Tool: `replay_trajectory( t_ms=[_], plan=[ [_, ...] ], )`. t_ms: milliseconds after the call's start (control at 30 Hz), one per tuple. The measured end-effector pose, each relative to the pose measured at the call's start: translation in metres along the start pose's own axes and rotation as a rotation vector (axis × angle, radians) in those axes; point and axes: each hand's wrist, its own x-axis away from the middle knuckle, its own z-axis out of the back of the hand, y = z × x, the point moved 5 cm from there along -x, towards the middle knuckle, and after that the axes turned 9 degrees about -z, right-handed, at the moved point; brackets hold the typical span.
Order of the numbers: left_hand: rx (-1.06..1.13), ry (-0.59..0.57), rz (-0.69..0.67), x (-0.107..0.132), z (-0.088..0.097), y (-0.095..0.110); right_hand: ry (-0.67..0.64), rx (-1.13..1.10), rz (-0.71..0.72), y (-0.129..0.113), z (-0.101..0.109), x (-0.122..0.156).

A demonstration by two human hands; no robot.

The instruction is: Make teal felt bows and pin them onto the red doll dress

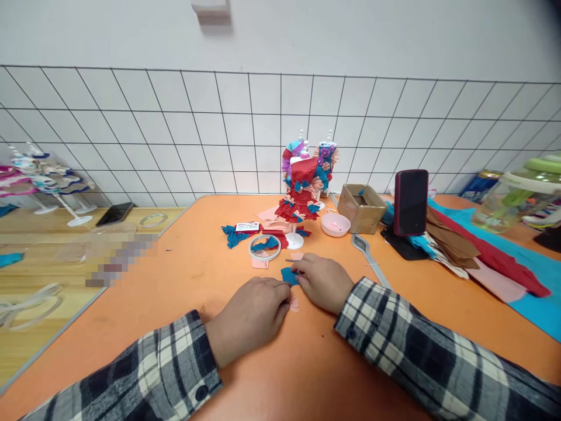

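Observation:
Both hands rest low over the orange tabletop, close together. Beneath the fingertips of my right hand (323,282) is a small piece of blue crepe paper (288,275), pinched at its right side. A thin dark metal tip (291,261) shows beside those fingers; its other end is hidden. My left hand (254,313) is closed, its fingers curled by the paper's lower edge; what they hold is hidden. A small pleated pink paper piece (294,304) lies against its fingertips. Just beyond stands a miniature dress form (298,188) in a red ruffled paper dress with blue and pink bows.
Behind the hands are a tape roll (250,248), a pink bowl (335,224) and a cardboard box (367,209). Grey-handled scissors (369,257) lie at right, before an upright phone (411,202) and crepe paper sheets (491,251). More dress forms (48,181) stand far left.

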Motion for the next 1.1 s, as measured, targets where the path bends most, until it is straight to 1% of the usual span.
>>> replay_trajectory(
  t_ms=[33, 67, 100, 167, 200, 233, 333, 433, 500, 567, 633, 700, 733, 833, 900, 1000, 1100],
  plan=[
    [0.001, 0.005, 0.001, 0.0, 0.0, -0.001, 0.068, -0.007, -0.011, -0.002, 0.004, 0.004],
    [0.001, 0.012, 0.001, 0.001, -0.001, -0.001, 0.12, -0.024, 0.015, -0.005, 0.008, 0.007],
    [0.0, 0.022, -0.005, 0.001, -0.001, -0.001, 0.139, -0.052, 0.083, -0.009, 0.01, 0.01],
    [-0.004, 0.043, -0.026, 0.002, -0.002, 0.0, 0.083, -0.126, 0.262, -0.017, 0.008, 0.014],
    [-0.004, 0.053, -0.035, 0.002, -0.001, 0.0, 0.035, -0.158, 0.33, -0.018, 0.006, 0.015],
    [-0.002, 0.058, -0.039, 0.002, -0.001, 0.0, -0.004, -0.179, 0.369, -0.017, 0.004, 0.015],
    [0.0, 0.044, -0.001, 0.002, 0.0, -0.003, -0.079, -0.18, 0.382, -0.01, 0.0, 0.012],
    [-0.007, 0.017, 0.034, 0.003, 0.002, -0.004, -0.157, -0.097, 0.393, -0.004, -0.001, 0.01],
    [-0.002, 0.008, 0.043, 0.003, 0.003, -0.004, -0.174, -0.028, 0.404, 0.002, 0.001, 0.01],
    [0.006, 0.004, 0.048, 0.003, 0.003, -0.005, -0.161, 0.048, 0.403, 0.011, 0.003, 0.008],
    [0.016, -0.002, 0.037, 0.003, 0.003, -0.006, -0.128, 0.117, 0.371, 0.022, 0.006, 0.007],
    [0.029, -0.006, 0.011, 0.003, 0.003, -0.006, -0.067, 0.14, 0.355, 0.03, 0.009, 0.005],
    [0.037, -0.007, -0.005, 0.002, 0.004, -0.006, -0.029, 0.131, 0.374, 0.031, 0.011, 0.005],
    [0.068, -0.013, -0.076, 0.002, 0.007, -0.007, 0.063, 0.109, 0.515, 0.024, 0.012, 0.007],
    [0.088, -0.021, -0.119, 0.002, 0.009, -0.008, 0.069, 0.125, 0.596, 0.018, 0.008, 0.009],
    [0.117, -0.028, -0.157, 0.003, 0.012, -0.012, 0.021, 0.145, 0.615, 0.011, 0.003, 0.009],
    [0.15, -0.034, -0.19, 0.004, 0.014, -0.013, -0.018, 0.086, 0.585, 0.007, 0.005, 0.011]
  ],
)
